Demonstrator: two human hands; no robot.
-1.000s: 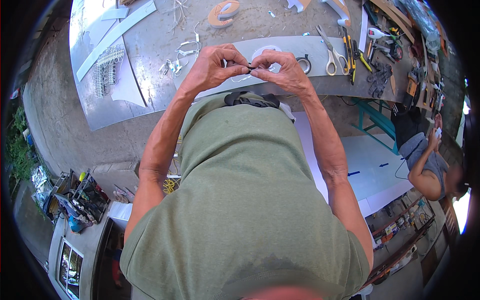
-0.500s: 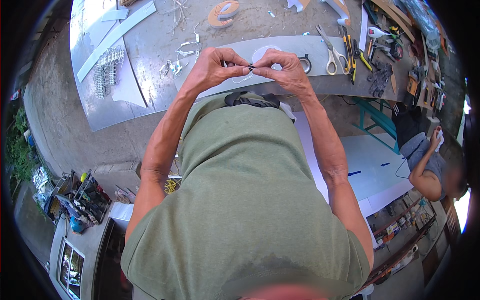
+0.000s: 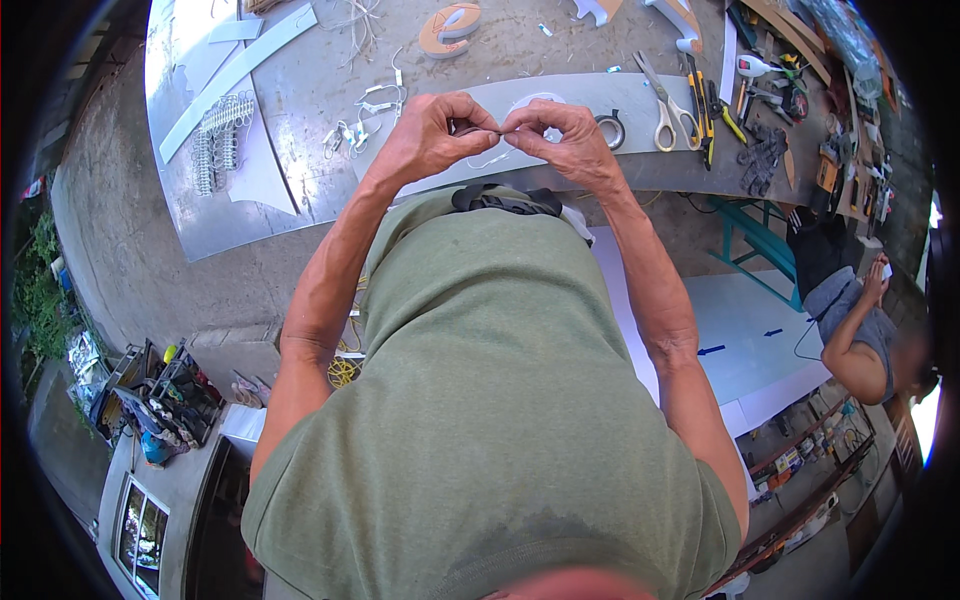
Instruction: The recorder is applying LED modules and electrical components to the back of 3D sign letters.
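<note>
My left hand (image 3: 437,130) and my right hand (image 3: 563,138) meet over the near edge of the workbench, thumbs and forefingers pinched together. Between the fingertips is a small black piece (image 3: 502,133), mostly hidden and too small to name for certain. A thin white wire (image 3: 488,161) trails just below the fingers. Partly behind my right hand lies a white round piece (image 3: 537,101). A roll of black tape (image 3: 611,129) stands just right of that hand. Left of my left hand are white wires with small white modules (image 3: 349,134).
Scissors (image 3: 664,105) and yellow-black cutters (image 3: 700,100) lie to the right, near a dark glove (image 3: 763,158). An orange-faced letter shape (image 3: 449,31) lies farther back. White strips (image 3: 236,84) and coiled module strings (image 3: 221,140) are at left. Another person (image 3: 858,330) sits at far right.
My fingertips have drawn closer together, so less of the black piece shows between them. The person at far right has moved their hands slightly.
</note>
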